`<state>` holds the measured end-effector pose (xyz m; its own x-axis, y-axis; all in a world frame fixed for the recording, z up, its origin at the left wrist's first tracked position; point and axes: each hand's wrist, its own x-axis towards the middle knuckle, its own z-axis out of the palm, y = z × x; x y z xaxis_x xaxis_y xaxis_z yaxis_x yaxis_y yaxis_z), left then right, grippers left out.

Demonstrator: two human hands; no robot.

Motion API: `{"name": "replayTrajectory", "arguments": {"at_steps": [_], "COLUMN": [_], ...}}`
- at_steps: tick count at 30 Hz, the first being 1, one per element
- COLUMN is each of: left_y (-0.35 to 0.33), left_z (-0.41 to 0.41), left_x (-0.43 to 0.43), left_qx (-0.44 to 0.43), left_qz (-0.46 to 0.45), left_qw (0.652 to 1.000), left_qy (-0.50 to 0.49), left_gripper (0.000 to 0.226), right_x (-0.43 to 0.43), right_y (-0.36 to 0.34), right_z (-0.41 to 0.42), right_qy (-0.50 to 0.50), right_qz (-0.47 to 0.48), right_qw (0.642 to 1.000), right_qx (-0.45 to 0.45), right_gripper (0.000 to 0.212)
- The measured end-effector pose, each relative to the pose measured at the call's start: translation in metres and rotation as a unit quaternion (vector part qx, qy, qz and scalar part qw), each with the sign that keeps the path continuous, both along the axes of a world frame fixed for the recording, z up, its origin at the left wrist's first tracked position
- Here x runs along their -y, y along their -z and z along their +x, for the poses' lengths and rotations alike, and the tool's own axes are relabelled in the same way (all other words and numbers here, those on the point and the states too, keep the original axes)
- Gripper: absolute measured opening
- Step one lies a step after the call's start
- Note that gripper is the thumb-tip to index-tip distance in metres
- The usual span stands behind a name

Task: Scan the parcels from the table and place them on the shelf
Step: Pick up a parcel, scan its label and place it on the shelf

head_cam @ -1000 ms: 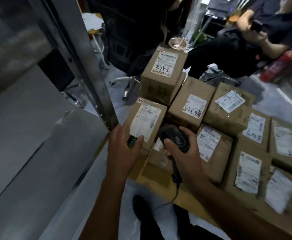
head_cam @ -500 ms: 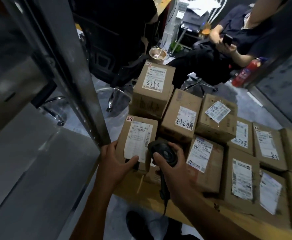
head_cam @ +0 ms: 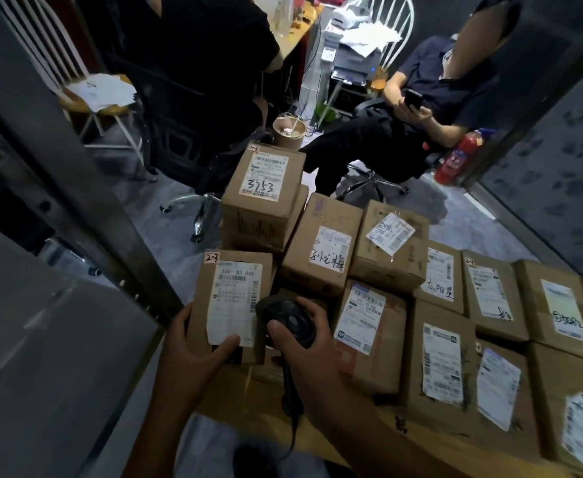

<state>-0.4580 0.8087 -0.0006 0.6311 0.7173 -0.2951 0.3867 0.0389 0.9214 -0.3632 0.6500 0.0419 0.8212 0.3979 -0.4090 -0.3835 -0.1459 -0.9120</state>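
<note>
Two bare hands meet at the near corner of the wooden table (head_cam: 241,395). Far left stands the grey metal shelf (head_cam: 51,346), its slanted upright post (head_cam: 86,208) close beside that corner. The left hand (head_cam: 193,350) grasps a small brown parcel (head_cam: 234,294) by its lower end, thumb laid across the bottom of the white label and fingers round the left side. The parcel is tipped up over the table corner with its label facing the camera and a "2-3" tag at its top left. Just right of it, the right hand (head_cam: 307,346) is clasped round a black handheld scanner (head_cam: 288,317), thumb on top, with the cable hanging below. Further right, many labelled boxes lie packed together on the table, and one marked "3753" (head_cam: 265,188) sits stacked on another behind. Beyond them a seated person (head_cam: 421,132) holds a phone (head_cam: 413,98), and a red fire extinguisher (head_cam: 455,157) stands on the floor
</note>
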Motion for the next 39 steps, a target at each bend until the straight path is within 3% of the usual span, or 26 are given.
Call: {"name": "replayTrajectory", "arguments": {"at_steps": [6, 10, 13, 17, 21, 25, 28, 33, 39], "left_y": [-0.022, -0.041, -0.042, -0.030, -0.030, -0.039, -0.045, -0.055, -0.047], "left_z": [-0.001, -0.008, -0.017, -0.035, -0.064, -0.091, -0.112, -0.145, -0.202], "left_x": [0.052, 0.105, 0.157, 0.228, 0.291, 0.333, 0.365, 0.420, 0.509], "left_qx": [0.057, 0.091, 0.082, 0.047, 0.036, 0.052, 0.060, 0.097, 0.137], "left_qz": [-0.022, -0.035, -0.034, -0.014, -0.028, -0.043, -0.042, -0.030, -0.015], "left_qw": [0.996, 0.982, 0.971, 0.949, 0.922, 0.898, 0.880, 0.858, 0.832], "left_qy": [-0.059, -0.164, -0.223, -0.310, -0.385, -0.436, -0.470, -0.503, -0.538], "left_gripper": [0.088, 0.077, 0.068, 0.081, 0.073, 0.092, 0.095, 0.071, 0.073], "right_x": [0.045, 0.079, 0.109, 0.146, 0.181, 0.207, 0.223, 0.257, 0.330], "right_y": [-0.005, -0.011, -0.016, -0.014, -0.013, -0.017, -0.020, -0.030, -0.034], "right_z": [0.014, 0.028, 0.033, 0.029, 0.008, -0.018, -0.039, -0.074, -0.136], "right_qy": [-0.017, -0.093, -0.144, -0.223, -0.284, -0.342, -0.378, -0.425, -0.442], "right_qz": [0.044, 0.064, 0.093, 0.085, 0.049, 0.051, 0.055, 0.069, 0.077], "right_qw": [0.999, 0.994, 0.985, 0.971, 0.957, 0.938, 0.924, 0.902, 0.893], "right_qx": [0.001, -0.011, -0.015, -0.017, -0.006, -0.005, -0.005, 0.005, 0.033], "right_gripper": [0.053, 0.054, 0.049, 0.053, 0.052, 0.050, 0.053, 0.054, 0.053]}}
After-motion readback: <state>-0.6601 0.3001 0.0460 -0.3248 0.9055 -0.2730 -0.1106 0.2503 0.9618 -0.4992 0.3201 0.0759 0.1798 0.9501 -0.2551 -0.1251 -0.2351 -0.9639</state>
